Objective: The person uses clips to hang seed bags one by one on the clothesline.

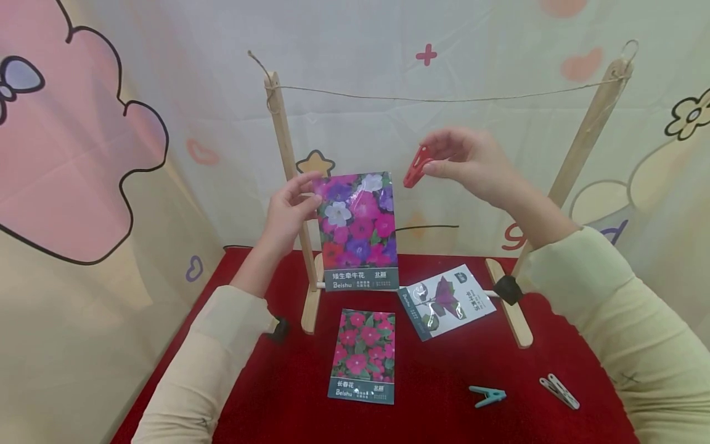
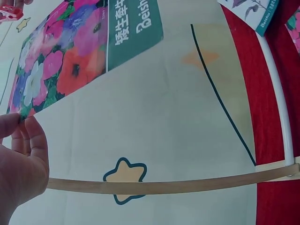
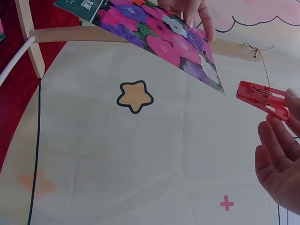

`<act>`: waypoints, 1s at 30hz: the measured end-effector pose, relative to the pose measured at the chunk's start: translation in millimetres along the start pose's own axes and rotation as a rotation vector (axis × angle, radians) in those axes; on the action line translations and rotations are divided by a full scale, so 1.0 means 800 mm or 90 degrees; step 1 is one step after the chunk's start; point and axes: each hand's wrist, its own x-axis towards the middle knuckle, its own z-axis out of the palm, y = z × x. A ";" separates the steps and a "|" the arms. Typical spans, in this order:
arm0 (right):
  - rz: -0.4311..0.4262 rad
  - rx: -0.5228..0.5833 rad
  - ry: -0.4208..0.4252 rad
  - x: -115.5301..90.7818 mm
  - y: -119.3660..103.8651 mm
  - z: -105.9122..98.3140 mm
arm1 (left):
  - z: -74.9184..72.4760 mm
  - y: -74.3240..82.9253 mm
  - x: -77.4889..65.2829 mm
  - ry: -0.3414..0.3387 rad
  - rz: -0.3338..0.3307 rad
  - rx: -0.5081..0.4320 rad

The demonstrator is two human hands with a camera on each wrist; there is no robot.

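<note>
My left hand (image 1: pixel 294 206) pinches the upper left edge of a seed packet (image 1: pixel 359 231) printed with pink, purple and white flowers. The packet hangs upright below the string (image 1: pixel 444 99), in front of the left wooden post (image 1: pixel 285 135). In the left wrist view, thumb and fingers meet at the packet's corner (image 2: pixel 28 105). To the right, my right hand (image 1: pixel 471 163) pinches a red clothespin (image 1: pixel 417 166) between thumb and fingers. The right wrist view shows the red clothespin (image 3: pixel 262 99) apart from the packet, its nose toward the packet's corner.
On the red cloth (image 1: pixel 277 382) lie a pink-flower packet (image 1: pixel 363 354) and a white packet with a purple plant (image 1: pixel 446 302). A teal clothespin (image 1: pixel 488 396) and a whitish clothespin (image 1: pixel 560 391) are at front right. The right post (image 1: pixel 588 132) stands behind my right forearm.
</note>
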 end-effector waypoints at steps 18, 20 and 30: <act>-0.002 -0.058 0.025 0.028 -0.028 -0.005 | 0.001 0.026 0.019 0.044 0.053 -0.039; -0.002 -0.058 0.029 0.031 -0.030 -0.006 | 0.002 0.029 0.021 0.050 0.052 -0.040; 0.006 -0.053 0.053 0.046 -0.042 -0.009 | 0.004 0.039 0.029 0.071 0.062 -0.064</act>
